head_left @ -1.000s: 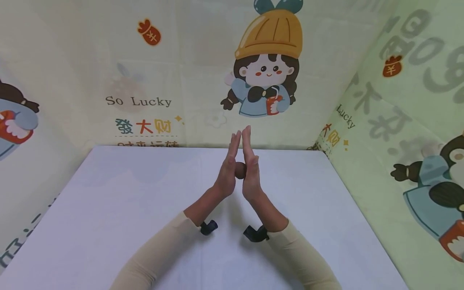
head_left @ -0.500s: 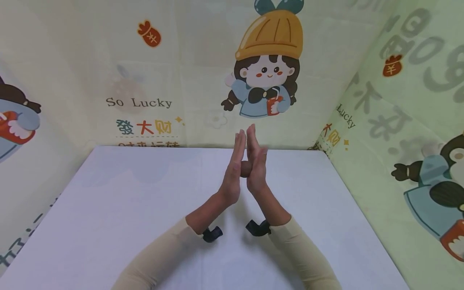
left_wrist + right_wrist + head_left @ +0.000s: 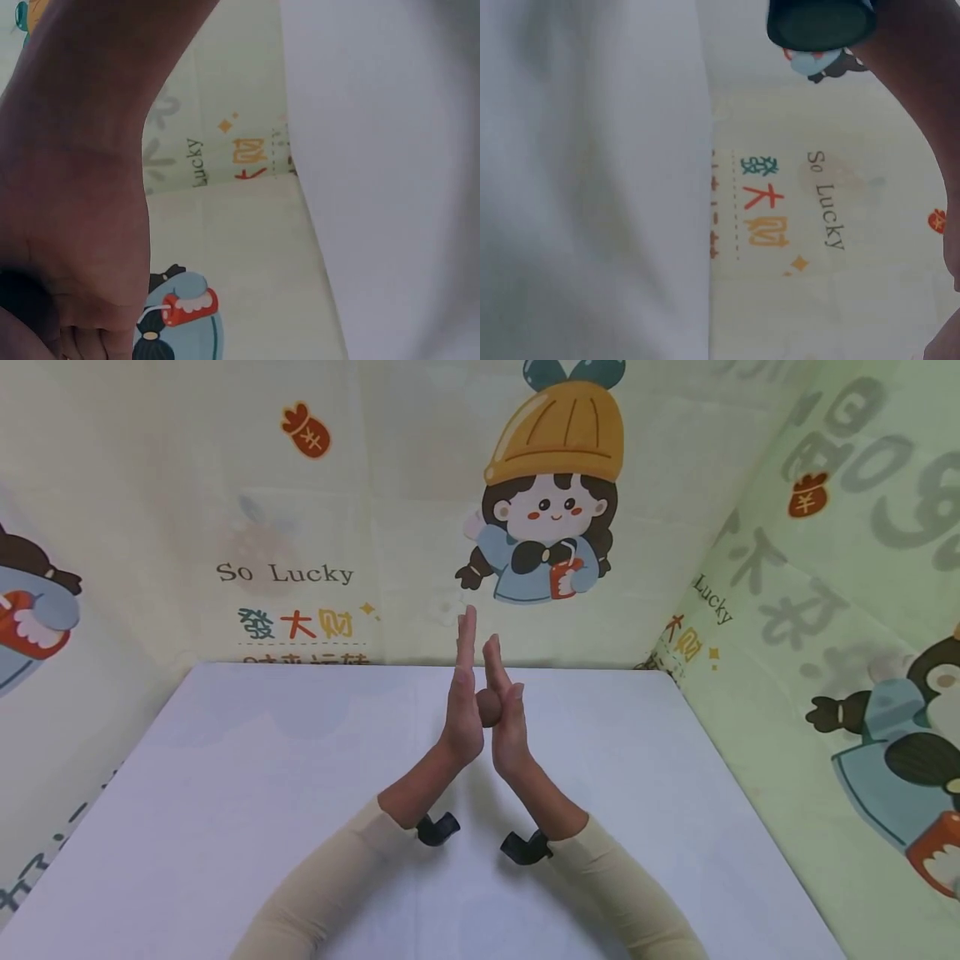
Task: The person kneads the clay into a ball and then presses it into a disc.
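A small brown ball (image 3: 489, 707) sits between the two palms, above the middle of the white table. My left hand (image 3: 463, 710) presses on its left side with straight fingers pointing up and away. Against its right side lies the palm of my right hand (image 3: 512, 727), fingers straight as well and the thumb raised. The left fingertips reach higher than the right ones. In the left wrist view, a dark round shape, seemingly the ball (image 3: 26, 304), shows against a palm. At the right edge of the right wrist view only a forearm and bits of hand appear.
Below the hands spreads a white table (image 3: 300, 760). Printed cloth walls (image 3: 420, 510) with cartoon figures and lettering stand behind it and at both sides. A dark wrist-worn device is on the left wrist (image 3: 438, 829), another on the right (image 3: 527, 847).
Both hands and the ball have shifted a little left since half a second ago. Meanwhile the left hand slid forward and the right hand back, the ball staying between the palms.
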The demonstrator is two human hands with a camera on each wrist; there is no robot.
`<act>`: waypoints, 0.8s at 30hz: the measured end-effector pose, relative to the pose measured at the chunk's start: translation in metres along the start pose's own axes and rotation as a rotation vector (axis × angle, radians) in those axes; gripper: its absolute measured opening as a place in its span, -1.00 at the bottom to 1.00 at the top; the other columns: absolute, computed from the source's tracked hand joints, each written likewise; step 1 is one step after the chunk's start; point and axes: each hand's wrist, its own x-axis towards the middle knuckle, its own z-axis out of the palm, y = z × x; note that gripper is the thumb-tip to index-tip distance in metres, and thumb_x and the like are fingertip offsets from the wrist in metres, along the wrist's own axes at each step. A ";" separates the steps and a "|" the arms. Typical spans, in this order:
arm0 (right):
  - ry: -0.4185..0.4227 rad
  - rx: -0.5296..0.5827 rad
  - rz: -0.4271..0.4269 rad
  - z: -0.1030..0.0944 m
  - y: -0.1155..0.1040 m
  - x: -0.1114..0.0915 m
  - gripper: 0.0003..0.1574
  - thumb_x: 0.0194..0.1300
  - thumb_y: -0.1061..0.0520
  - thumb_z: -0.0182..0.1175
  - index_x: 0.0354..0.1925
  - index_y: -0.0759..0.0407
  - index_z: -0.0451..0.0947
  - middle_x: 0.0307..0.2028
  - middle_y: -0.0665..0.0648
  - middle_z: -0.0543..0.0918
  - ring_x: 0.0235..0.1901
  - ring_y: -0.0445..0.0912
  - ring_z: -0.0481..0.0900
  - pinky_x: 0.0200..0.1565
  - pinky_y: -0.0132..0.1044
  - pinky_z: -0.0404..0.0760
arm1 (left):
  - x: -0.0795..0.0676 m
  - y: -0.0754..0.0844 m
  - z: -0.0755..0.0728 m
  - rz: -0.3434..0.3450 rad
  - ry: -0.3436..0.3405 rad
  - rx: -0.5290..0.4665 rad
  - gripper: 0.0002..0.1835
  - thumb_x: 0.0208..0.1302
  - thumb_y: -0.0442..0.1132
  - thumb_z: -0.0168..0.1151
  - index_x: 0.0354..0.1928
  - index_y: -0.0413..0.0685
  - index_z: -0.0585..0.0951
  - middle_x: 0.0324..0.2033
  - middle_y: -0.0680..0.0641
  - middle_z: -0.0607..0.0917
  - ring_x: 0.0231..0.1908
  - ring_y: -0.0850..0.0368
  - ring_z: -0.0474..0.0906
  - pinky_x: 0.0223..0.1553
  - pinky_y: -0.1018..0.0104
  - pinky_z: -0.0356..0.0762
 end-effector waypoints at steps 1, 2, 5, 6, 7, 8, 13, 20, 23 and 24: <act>-0.006 -0.004 -0.008 0.001 0.001 -0.001 0.20 0.57 -0.56 -0.47 0.66 0.34 -0.15 0.68 0.11 -0.12 0.65 -0.04 -0.22 0.56 0.05 -0.28 | 0.001 0.000 -0.001 0.000 0.016 0.010 -0.09 0.58 0.40 -0.52 0.71 -0.05 -0.13 0.69 0.06 -0.18 0.64 0.18 -0.40 0.55 -0.08 -0.43; -0.013 -0.009 -0.015 0.002 0.001 -0.002 0.21 0.57 -0.56 -0.48 0.65 0.35 -0.16 0.68 0.12 -0.13 0.65 -0.03 -0.21 0.56 0.05 -0.28 | 0.003 -0.001 -0.002 0.003 0.031 0.020 -0.09 0.58 0.40 -0.51 0.71 -0.06 -0.12 0.69 0.04 -0.17 0.64 0.18 -0.39 0.55 -0.08 -0.42; -0.035 -0.008 -0.033 0.005 0.001 -0.005 0.23 0.57 -0.57 -0.48 0.65 0.38 -0.18 0.68 0.14 -0.16 0.65 -0.01 -0.22 0.57 0.03 -0.28 | 0.007 -0.004 -0.005 0.020 0.077 0.068 -0.09 0.60 0.37 -0.48 0.70 -0.13 -0.08 0.69 -0.01 -0.10 0.64 0.16 -0.34 0.56 -0.04 -0.36; -0.040 -0.006 -0.035 0.006 0.001 -0.005 0.24 0.56 -0.58 -0.48 0.65 0.39 -0.19 0.68 0.14 -0.17 0.65 -0.01 -0.22 0.57 0.02 -0.28 | 0.007 -0.005 -0.006 0.020 0.089 0.082 -0.09 0.60 0.37 -0.47 0.69 -0.14 -0.07 0.69 -0.02 -0.08 0.64 0.16 -0.33 0.57 -0.02 -0.35; -0.043 -0.003 -0.034 0.006 0.000 -0.006 0.24 0.56 -0.58 -0.48 0.65 0.39 -0.20 0.68 0.14 -0.17 0.65 -0.01 -0.22 0.57 0.01 -0.27 | 0.008 -0.007 -0.007 0.022 0.102 0.102 -0.09 0.61 0.36 -0.46 0.69 -0.17 -0.05 0.68 -0.03 -0.05 0.64 0.16 -0.31 0.57 0.00 -0.32; -0.046 0.002 -0.033 0.007 0.000 -0.007 0.25 0.55 -0.59 -0.48 0.65 0.39 -0.20 0.68 0.13 -0.18 0.65 -0.01 -0.22 0.57 0.01 -0.26 | 0.009 -0.008 -0.008 0.025 0.112 0.117 -0.10 0.62 0.34 -0.46 0.68 -0.19 -0.04 0.68 -0.05 -0.03 0.64 0.15 -0.29 0.57 0.02 -0.30; -0.052 0.037 -0.038 0.008 -0.001 -0.011 0.27 0.54 -0.60 -0.45 0.64 0.39 -0.21 0.68 0.16 -0.21 0.65 0.05 -0.18 0.57 0.02 -0.19 | 0.010 -0.018 -0.013 0.016 0.124 0.112 -0.15 0.64 0.28 -0.46 0.68 -0.20 0.00 0.67 -0.04 0.01 0.64 0.16 -0.28 0.57 0.05 -0.28; -0.049 0.024 -0.079 0.005 -0.003 -0.012 0.23 0.57 -0.57 -0.48 0.65 0.38 -0.24 0.68 0.13 -0.22 0.65 0.01 -0.26 0.57 0.00 -0.27 | 0.010 -0.033 -0.017 -0.014 0.018 0.111 -0.08 0.59 0.37 -0.47 0.69 -0.16 -0.04 0.68 -0.11 -0.07 0.64 0.11 -0.33 0.55 -0.13 -0.38; -0.049 0.016 -0.097 0.003 -0.005 -0.011 0.21 0.58 -0.55 -0.49 0.65 0.37 -0.24 0.68 0.11 -0.21 0.65 -0.01 -0.28 0.57 0.00 -0.29 | 0.007 -0.037 -0.018 -0.027 -0.044 0.131 -0.10 0.60 0.36 -0.49 0.70 -0.13 -0.05 0.69 -0.07 -0.08 0.64 0.13 -0.35 0.55 -0.17 -0.40; -0.050 0.013 -0.103 0.002 -0.005 -0.011 0.20 0.58 -0.54 -0.50 0.65 0.37 -0.24 0.68 0.11 -0.20 0.65 -0.01 -0.29 0.57 0.00 -0.29 | 0.006 -0.038 -0.018 -0.037 -0.062 0.132 -0.11 0.60 0.35 -0.50 0.70 -0.12 -0.06 0.69 -0.04 -0.08 0.64 0.14 -0.36 0.54 -0.17 -0.40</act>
